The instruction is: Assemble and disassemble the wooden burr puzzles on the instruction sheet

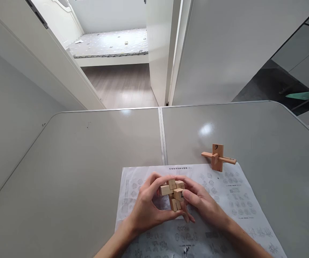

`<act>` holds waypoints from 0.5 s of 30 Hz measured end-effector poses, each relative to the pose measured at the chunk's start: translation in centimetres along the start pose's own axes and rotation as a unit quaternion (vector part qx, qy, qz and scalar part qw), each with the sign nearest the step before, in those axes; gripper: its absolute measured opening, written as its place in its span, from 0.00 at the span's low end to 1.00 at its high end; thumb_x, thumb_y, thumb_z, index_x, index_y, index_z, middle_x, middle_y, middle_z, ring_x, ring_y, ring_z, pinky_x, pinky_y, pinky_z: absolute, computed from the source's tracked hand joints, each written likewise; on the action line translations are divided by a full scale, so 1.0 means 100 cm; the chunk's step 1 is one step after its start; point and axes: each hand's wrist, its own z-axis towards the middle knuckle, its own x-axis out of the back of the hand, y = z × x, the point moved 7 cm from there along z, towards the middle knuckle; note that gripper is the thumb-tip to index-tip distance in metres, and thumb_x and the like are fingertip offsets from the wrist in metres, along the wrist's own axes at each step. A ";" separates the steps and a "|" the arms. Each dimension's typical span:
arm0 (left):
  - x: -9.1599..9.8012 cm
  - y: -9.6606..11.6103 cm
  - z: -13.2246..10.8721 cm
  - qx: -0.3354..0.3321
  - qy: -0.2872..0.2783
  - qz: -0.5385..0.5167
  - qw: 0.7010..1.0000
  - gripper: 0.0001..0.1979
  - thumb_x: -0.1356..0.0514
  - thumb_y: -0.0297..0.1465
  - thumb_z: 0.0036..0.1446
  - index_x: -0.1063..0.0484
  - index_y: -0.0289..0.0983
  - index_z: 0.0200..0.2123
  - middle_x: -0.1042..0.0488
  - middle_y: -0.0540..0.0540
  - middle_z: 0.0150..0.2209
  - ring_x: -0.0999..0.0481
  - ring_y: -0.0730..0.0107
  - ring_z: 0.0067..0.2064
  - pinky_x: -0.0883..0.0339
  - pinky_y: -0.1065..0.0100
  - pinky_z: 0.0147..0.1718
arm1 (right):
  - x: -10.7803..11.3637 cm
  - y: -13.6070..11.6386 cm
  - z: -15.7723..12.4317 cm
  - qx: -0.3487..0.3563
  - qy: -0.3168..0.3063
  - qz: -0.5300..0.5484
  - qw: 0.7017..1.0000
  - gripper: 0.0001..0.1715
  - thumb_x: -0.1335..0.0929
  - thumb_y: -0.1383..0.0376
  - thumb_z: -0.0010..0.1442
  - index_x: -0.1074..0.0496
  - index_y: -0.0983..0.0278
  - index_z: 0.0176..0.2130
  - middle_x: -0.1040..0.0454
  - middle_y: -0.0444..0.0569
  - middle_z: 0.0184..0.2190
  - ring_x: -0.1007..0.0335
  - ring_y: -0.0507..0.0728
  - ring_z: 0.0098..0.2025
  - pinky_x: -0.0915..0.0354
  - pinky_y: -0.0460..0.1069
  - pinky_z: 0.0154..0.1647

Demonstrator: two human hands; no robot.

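A pale wooden interlocking burr puzzle [173,194] is held in the air above a printed instruction sheet [240,215]. My left hand [146,202] curls around it, fingers over the top and thumb under its lower end. From the other side my right hand [201,200] grips the puzzle, its thumb against a block with a dark mark. Several square bars cross one another in it; parts of the back are hidden by my fingers. At the sheet's upper right edge stands a second wooden puzzle [217,157], a flat upright piece marked 3 with crossing bars.
The grey table [76,179] has a metal seam [162,132] down its middle and a raised trim around its edge. Beyond it, an open doorway shows a bed [111,43] and wooden floor. White walls and a door panel [161,46] border the far side.
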 end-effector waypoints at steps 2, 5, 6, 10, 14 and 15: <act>0.000 0.001 0.000 -0.005 0.001 -0.003 1.000 0.38 0.21 0.36 0.50 0.27 0.52 0.63 0.24 0.45 0.47 0.21 0.59 0.46 0.22 0.62 0.44 | -0.001 0.003 0.000 -0.003 -0.008 0.003 1.000 0.32 0.31 0.42 0.70 0.32 0.60 0.62 0.28 0.38 0.20 0.35 0.52 0.16 0.40 0.45 0.18; -0.003 0.003 0.000 -0.016 -0.010 -0.003 1.000 0.39 0.21 0.35 0.51 0.28 0.52 0.64 0.24 0.44 0.52 0.20 0.57 0.50 0.22 0.61 0.46 | -0.003 0.004 0.000 0.001 -0.018 0.004 1.000 0.32 0.31 0.43 0.71 0.36 0.58 0.62 0.28 0.37 0.22 0.37 0.50 0.14 0.44 0.43 0.16; -0.004 0.003 -0.001 -0.018 -0.013 -0.003 1.000 0.39 0.21 0.34 0.51 0.29 0.52 0.64 0.24 0.43 0.53 0.20 0.57 0.50 0.22 0.61 0.46 | -0.003 0.004 0.000 0.002 -0.020 0.004 1.000 0.32 0.31 0.43 0.71 0.37 0.58 0.61 0.28 0.37 0.22 0.37 0.49 0.14 0.44 0.43 0.16; -0.005 0.001 -0.001 -0.005 -0.021 -0.008 1.000 0.37 0.22 0.35 0.51 0.28 0.49 0.63 0.21 0.44 0.51 0.19 0.58 0.46 0.23 0.63 0.43 | -0.006 0.003 -0.002 0.014 -0.018 -0.007 1.000 0.34 0.31 0.40 0.70 0.39 0.59 0.60 0.28 0.37 0.23 0.37 0.49 0.15 0.41 0.43 0.17; -0.001 0.002 0.001 0.012 -0.017 -0.032 0.999 0.37 0.19 0.40 0.47 0.25 0.47 0.60 0.20 0.45 0.45 0.20 0.60 0.41 0.26 0.65 0.37 | -0.007 0.001 -0.005 0.042 -0.003 -0.054 0.998 0.31 0.38 0.39 0.75 0.40 0.59 0.59 0.27 0.40 0.25 0.34 0.52 0.18 0.36 0.46 0.20; 0.001 0.002 0.002 0.017 -0.015 -0.041 0.999 0.37 0.19 0.41 0.46 0.24 0.47 0.59 0.21 0.46 0.43 0.21 0.61 0.39 0.27 0.65 0.36 | -0.007 0.000 -0.005 0.057 0.006 -0.080 0.995 0.27 0.39 0.41 0.76 0.39 0.59 0.58 0.26 0.41 0.26 0.33 0.52 0.20 0.35 0.46 0.21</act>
